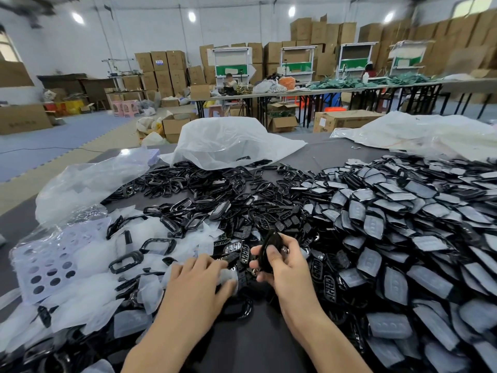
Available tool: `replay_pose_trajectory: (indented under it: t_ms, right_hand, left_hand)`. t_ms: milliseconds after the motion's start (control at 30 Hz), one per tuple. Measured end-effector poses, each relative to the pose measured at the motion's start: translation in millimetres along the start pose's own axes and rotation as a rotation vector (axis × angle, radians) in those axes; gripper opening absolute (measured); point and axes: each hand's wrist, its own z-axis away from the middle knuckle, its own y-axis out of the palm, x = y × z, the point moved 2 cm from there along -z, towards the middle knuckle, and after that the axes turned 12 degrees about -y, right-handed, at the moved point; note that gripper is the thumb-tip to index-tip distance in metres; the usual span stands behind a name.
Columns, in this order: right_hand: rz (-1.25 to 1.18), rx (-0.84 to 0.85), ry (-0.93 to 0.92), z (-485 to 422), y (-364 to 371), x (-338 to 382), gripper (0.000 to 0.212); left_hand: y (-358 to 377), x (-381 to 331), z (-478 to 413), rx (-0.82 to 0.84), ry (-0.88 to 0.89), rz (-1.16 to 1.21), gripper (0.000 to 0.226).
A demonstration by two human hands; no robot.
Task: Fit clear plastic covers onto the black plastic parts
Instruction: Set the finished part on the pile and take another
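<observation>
black part (269, 246): pinched upright in right hand (285, 262), fingers curled round it, raised off the pile, likely ready for a cover
clear cover (228, 278): under left hand (199, 281), beside the part, on desk (255, 345)
left grip: blurred, can't tell
covered pile (403, 224): on the right, probably finished
hidden: part's far face
</observation>
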Motion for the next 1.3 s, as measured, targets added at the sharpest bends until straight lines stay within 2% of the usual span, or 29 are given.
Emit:
replay_pose_trajectory:
  t_ms: [167,400,500,533,667,733,833,1033,1100,1233,1300]
  right_hand:
    - [-0.009,0.023,0.005,-1,-2,2,0.02]
    - [0.008,0.047,-0.023,1,1,5,0.02]
    - [0.011,0.055,-0.025,2,2,6,0.018]
    - [0.007,0.051,-0.019,2,2,6,0.018]
    - [-0.015,0.023,-0.005,2,0,7,0.014]
    - [-0.015,0.016,-0.002,2,0,7,0.013]
    - [-0.011,-0.014,-0.003,1,-2,6,0.016]
    - [0.048,0.001,-0.035,0,-1,1,0.03]
    - [0.079,0.003,-0.039,0,-1,0,0.031]
    - [0.086,-0.009,-0.04,2,-3,-1,0.022]
    - [0.087,0.004,-0.041,4,-3,0,0.018]
  left_hand:
    - [3,0,7,-0.108,0.046,0.103,0.005]
    - [-9,1,15,-0.167,0.029,0.542,0.01]
    - [-10,0,17,-0.111,0.002,0.702,0.035]
    - [-9,-1,17,-0.096,-0.023,0.744,0.037]
    - [-8,-2,18,-0.069,-0.099,0.857,0.017]
    - [-8,-3,18,-0.025,-0.107,0.912,0.017]
    - [-7,-8,20,0.0,-0.078,0.864,0.023]
    - [-6,-13,22,-0.13,0.005,0.744,0.045]
    - [-5,-11,21,-0.153,0.01,0.723,0.041]
    - [-9,-13,21,-0.156,0.023,0.746,0.014]
    - [-13,-15,22,-0.103,0.03,0.803,0.016]
